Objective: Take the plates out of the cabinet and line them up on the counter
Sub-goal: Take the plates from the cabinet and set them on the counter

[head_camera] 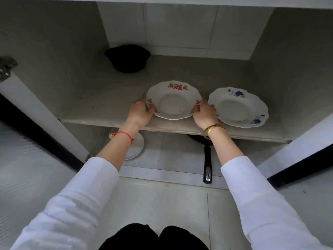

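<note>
A white plate with red and orange print (173, 101) sits on the cabinet shelf (100, 98), near its front edge. My left hand (141, 112) grips its left rim and my right hand (204, 113) grips its right rim. Just to the right, touching or nearly touching my right hand, lies a second white plate with blue flowers (237, 107). Below the shelf at the left, another white plate (136, 147) lies partly hidden behind my left forearm.
A black pot (128, 57) stands at the back left of the shelf. A black pan with a long handle (207, 163) lies under the shelf, its body mostly hidden. Cabinet doors (41, 112) stand open on both sides. Tiled floor lies below.
</note>
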A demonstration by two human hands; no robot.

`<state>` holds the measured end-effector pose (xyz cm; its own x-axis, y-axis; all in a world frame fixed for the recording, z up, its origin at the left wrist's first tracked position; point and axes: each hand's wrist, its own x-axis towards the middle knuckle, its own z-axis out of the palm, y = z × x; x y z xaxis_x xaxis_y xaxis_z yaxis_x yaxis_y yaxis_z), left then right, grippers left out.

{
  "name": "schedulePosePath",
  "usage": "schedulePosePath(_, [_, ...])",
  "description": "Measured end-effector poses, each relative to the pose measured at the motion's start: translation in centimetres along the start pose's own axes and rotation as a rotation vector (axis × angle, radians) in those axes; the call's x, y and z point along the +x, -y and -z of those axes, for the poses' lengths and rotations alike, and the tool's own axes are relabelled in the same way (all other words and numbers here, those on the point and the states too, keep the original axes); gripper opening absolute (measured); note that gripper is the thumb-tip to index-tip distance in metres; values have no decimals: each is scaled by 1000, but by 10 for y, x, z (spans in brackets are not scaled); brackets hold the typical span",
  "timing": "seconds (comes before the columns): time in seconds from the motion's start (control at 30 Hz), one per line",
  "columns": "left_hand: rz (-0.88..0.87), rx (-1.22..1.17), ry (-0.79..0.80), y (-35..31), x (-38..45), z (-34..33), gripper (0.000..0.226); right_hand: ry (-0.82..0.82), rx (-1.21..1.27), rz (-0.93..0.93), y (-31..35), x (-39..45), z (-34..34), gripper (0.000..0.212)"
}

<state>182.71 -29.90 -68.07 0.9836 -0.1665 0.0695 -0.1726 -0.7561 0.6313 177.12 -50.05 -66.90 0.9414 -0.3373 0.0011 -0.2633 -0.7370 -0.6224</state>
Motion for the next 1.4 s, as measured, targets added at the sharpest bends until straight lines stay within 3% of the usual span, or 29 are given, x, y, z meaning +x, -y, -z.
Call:
schedulePosePath(0.43, [-10,-141,-30,12,-60,16,37,-66,159,68,-13,-50,-8,22])
schedulePosePath(0.77, [67,-360,-138,17,-156,56,58,-62,301,141,-6,-144,-13,43])
schedulePosePath(0.93, [137,-512,-177,21,-197,62,60,-80,386,186,2,-177,-15,39])
schedulePosePath(1.4, [281,-672,-229,49,-248,72,70,-19,693,40,14,-224,-30,53])
